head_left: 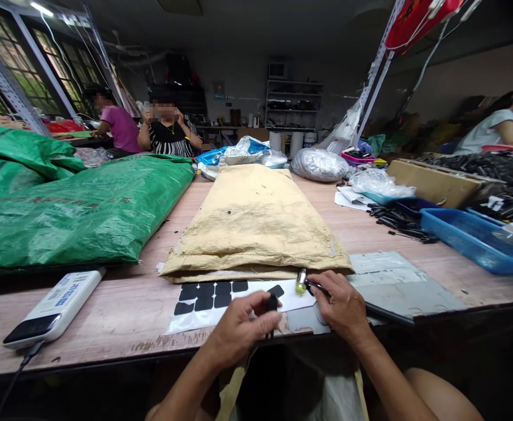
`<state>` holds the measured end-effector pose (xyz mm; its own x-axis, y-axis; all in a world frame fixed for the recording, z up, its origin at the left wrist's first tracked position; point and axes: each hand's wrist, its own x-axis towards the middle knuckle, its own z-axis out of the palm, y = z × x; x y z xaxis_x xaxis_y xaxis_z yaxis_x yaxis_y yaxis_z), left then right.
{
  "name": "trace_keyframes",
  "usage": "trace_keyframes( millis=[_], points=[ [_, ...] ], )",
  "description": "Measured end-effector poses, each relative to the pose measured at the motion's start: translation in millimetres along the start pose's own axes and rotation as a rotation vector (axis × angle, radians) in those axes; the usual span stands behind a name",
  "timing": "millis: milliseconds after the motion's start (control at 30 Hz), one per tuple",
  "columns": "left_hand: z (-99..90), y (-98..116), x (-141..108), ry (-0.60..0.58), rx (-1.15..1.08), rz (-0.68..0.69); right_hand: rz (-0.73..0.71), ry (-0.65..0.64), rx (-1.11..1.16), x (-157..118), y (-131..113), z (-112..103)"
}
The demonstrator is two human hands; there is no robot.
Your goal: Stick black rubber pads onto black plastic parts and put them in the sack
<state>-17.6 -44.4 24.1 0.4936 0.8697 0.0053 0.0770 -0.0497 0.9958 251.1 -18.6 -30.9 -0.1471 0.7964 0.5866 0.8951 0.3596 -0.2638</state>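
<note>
My left hand (244,323) pinches a small black piece (272,303) between thumb and fingers, just above the table's front edge. The fingers of my right hand (343,305) wrap round the black handle of a small hammer, whose head (300,280) is silver with a yellow-green tip. That head rests over a white sheet (247,295) bearing several black rounded-square stickers (205,297). One black square (276,290) sits apart from the others, near my left fingertips. Under my right hand lies a grey plate (396,280). Behind both hands is a tan sack (256,216), lying flat.
At left are a green sack (72,216) and a white power bank (57,307) with a cable. To the right stand a blue tray (471,234) and loose black parts (403,222). An open bag (339,392) hangs below the table edge. Several people sit beyond.
</note>
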Motion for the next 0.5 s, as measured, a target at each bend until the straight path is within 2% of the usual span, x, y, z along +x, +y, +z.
trace_keyframes(
  millis=[67, 167, 233, 333, 400, 500],
  points=[
    [16.8, -1, -17, -0.11, 0.03, -0.036, -0.004, 0.007, 0.005, 0, 0, 0],
    [44.5, -27, -35, -0.287, 0.11, -0.058, 0.002, 0.007, 0.014, 0, -1, 0],
    [59.5, -56, -39, -0.3, 0.184, -0.127, 0.014, -0.002, 0.021, 0, -2, 0],
    [70.5, -90, -36, -0.225, 0.313, -0.313, 0.021, -0.007, 0.031, 1, -2, -1],
    [70.5, -99, -31, -0.204, 0.359, -0.362, 0.018, -0.002, 0.034, 1, -3, -1],
    [66.0, -91, -27, -0.292, 0.213, -0.307, 0.022, 0.009, 0.028, 1, -4, -1]
  ],
)
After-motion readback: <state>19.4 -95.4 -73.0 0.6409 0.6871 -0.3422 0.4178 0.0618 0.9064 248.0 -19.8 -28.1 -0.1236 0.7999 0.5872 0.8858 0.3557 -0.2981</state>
